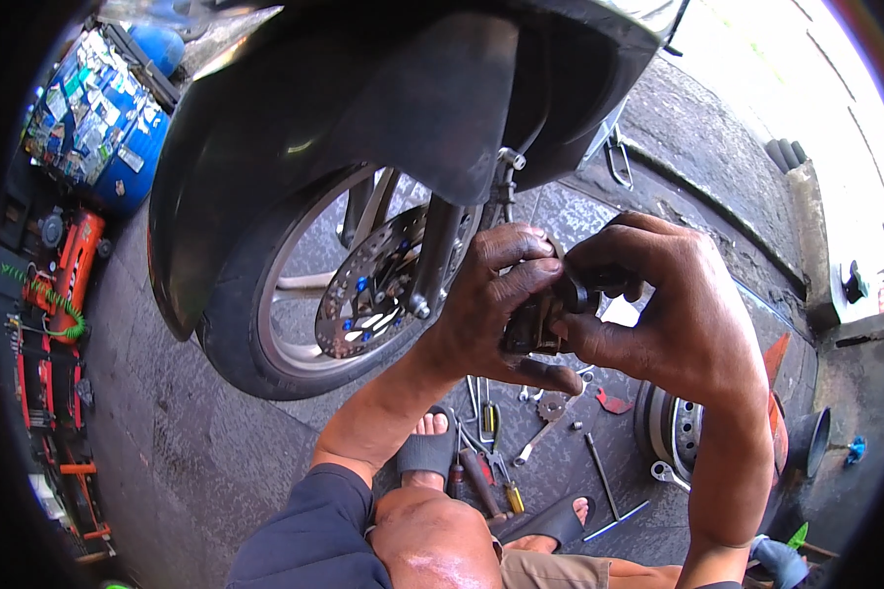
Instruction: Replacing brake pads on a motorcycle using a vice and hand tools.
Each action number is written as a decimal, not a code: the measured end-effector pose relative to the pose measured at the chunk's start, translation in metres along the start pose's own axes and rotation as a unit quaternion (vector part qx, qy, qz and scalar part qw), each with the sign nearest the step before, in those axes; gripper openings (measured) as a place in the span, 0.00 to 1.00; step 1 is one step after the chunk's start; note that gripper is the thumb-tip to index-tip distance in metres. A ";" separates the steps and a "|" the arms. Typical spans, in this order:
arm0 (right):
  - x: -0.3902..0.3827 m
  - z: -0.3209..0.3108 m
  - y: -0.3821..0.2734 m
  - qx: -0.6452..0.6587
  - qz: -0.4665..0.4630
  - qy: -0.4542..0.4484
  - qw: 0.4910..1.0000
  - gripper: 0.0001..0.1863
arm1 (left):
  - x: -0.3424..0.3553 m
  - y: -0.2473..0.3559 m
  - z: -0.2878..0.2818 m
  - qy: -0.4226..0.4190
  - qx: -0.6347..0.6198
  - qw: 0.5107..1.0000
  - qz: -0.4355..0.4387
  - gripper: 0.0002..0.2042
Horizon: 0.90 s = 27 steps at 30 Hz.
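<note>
In front of the motorcycle's front wheel, my left hand (496, 294) is wrapped round a dark, greasy brake caliper (528, 329). My right hand (683, 304) meets it from the other side, its thumb and fingers closed on a small dark round part (573, 293) at the caliper's edge. Whether that part is seated in the caliper or apart from it I cannot tell. Both hands are smeared with black grease. Behind them, the drilled brake disc (349, 309) with blue bolts sits on the wheel beside the fork leg (434, 255).
Wrenches, pliers (497, 461), a hammer (481, 481), a sprocket (553, 406) and a T-handle tool (604, 476) lie on the floor by my sandalled feet. A metal wheel rim (663, 427) stands right. Leftward are a blue drum (133, 162) and a red cylinder tank (77, 275).
</note>
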State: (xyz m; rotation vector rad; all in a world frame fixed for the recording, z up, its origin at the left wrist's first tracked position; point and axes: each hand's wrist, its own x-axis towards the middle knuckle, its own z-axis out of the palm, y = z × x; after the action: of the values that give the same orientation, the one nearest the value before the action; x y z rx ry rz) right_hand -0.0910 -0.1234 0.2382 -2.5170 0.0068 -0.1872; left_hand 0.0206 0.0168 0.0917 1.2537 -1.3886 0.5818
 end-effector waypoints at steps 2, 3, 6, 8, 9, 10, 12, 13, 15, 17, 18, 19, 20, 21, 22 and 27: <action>0.003 -0.008 -0.002 0.005 0.007 0.003 1.000 0.20 | 0.005 -0.005 0.002 0.009 -0.019 1.000 0.000 0.48; 0.004 -0.011 -0.004 0.014 0.014 -0.002 1.000 0.20 | 0.009 -0.006 0.003 0.018 -0.036 0.999 -0.008 0.47; 0.008 -0.015 -0.002 0.041 0.017 -0.008 0.999 0.20 | 0.020 -0.006 0.003 0.020 -0.048 0.999 0.000 0.44; 0.008 -0.016 0.000 0.063 0.011 -0.008 0.998 0.21 | 0.022 -0.006 0.003 0.012 -0.051 0.999 -0.001 0.43; 0.008 -0.016 0.001 0.076 0.026 -0.009 0.997 0.23 | 0.022 -0.008 0.006 0.026 -0.058 0.998 0.003 0.42; 0.008 -0.014 0.002 0.088 0.041 -0.010 0.995 0.25 | 0.021 -0.009 0.007 0.040 -0.065 0.997 0.007 0.42; 0.003 -0.004 0.007 0.175 0.049 0.052 0.982 0.25 | 0.022 -0.013 0.003 0.039 -0.066 0.997 -0.003 0.41; -0.002 0.003 0.010 0.258 0.059 0.112 0.958 0.25 | 0.022 -0.015 0.001 0.039 -0.069 0.997 -0.014 0.41; -0.023 0.009 0.028 0.307 0.045 0.175 0.934 0.20 | 0.021 -0.020 0.004 0.062 -0.077 0.995 -0.011 0.41; -0.048 0.022 0.038 0.345 0.103 0.127 0.924 0.16 | 0.025 -0.020 0.006 0.057 -0.103 0.993 -0.022 0.40; -0.055 0.033 0.038 0.376 0.122 0.107 0.912 0.15 | 0.026 -0.017 0.005 0.057 -0.107 0.992 -0.028 0.38; -0.059 0.042 0.039 0.407 0.141 0.087 0.898 0.13 | 0.027 -0.018 0.004 0.056 -0.103 0.993 -0.028 0.38; -0.060 0.047 0.039 0.403 0.133 0.094 0.901 0.11 | 0.028 -0.018 0.004 0.045 -0.108 0.993 -0.020 0.37; -0.061 0.050 0.041 0.403 0.135 0.096 0.900 0.11 | 0.029 -0.018 0.003 0.035 -0.112 0.993 -0.011 0.37; -0.063 0.052 0.043 0.429 0.127 0.099 0.889 0.11 | 0.028 -0.019 0.003 0.046 -0.115 0.992 -0.014 0.36; -0.066 0.051 0.055 0.473 0.117 0.096 0.868 0.11 | 0.031 -0.016 0.007 0.040 -0.134 0.990 -0.013 0.35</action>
State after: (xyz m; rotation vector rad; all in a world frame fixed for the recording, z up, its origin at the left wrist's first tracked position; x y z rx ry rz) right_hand -0.1469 -0.1359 0.1564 -1.4894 0.2417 -0.2604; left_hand 0.0381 -0.0054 0.1136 1.0201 -1.3330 0.4062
